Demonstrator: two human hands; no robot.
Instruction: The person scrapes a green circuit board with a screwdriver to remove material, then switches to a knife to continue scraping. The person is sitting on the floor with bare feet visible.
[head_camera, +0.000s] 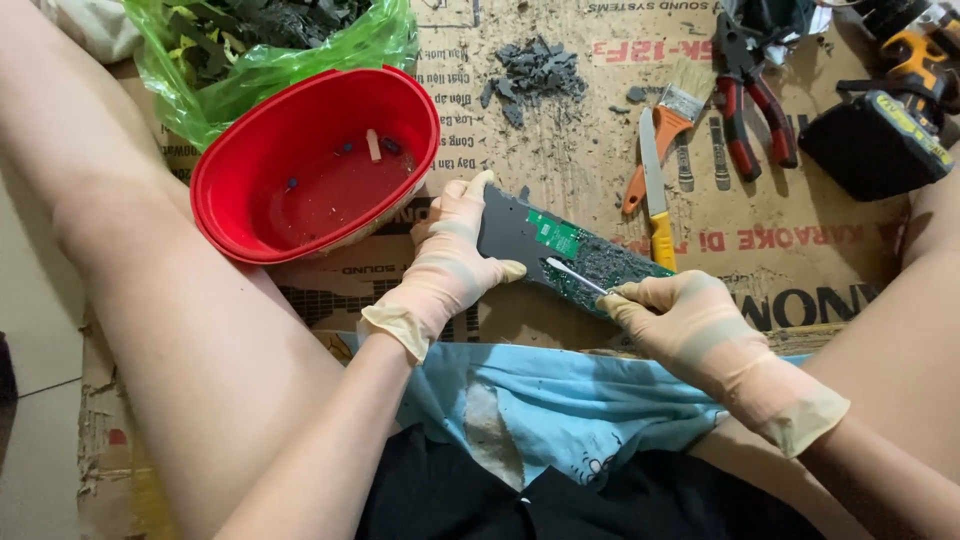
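Note:
My left hand (450, 255), in a pale rubber glove, grips the left end of a long grey circuit board (515, 228) with green patches and holds it tilted above the cardboard. The gloved right hand (685, 325) pinches a thin white stick (572, 275) whose tip rests on the board's surface near its middle. The right end of the board is hidden behind that hand.
A red oval bowl (300, 225) with small bits inside leans at the left, next to a green plastic bag (215, 95) of dark scraps. On the cardboard (800, 250) lie a pile of grey fragments (535, 70), a yellow-handled knife (655, 195), a brush (665, 125), red pliers (745, 100) and a cordless drill (890, 120).

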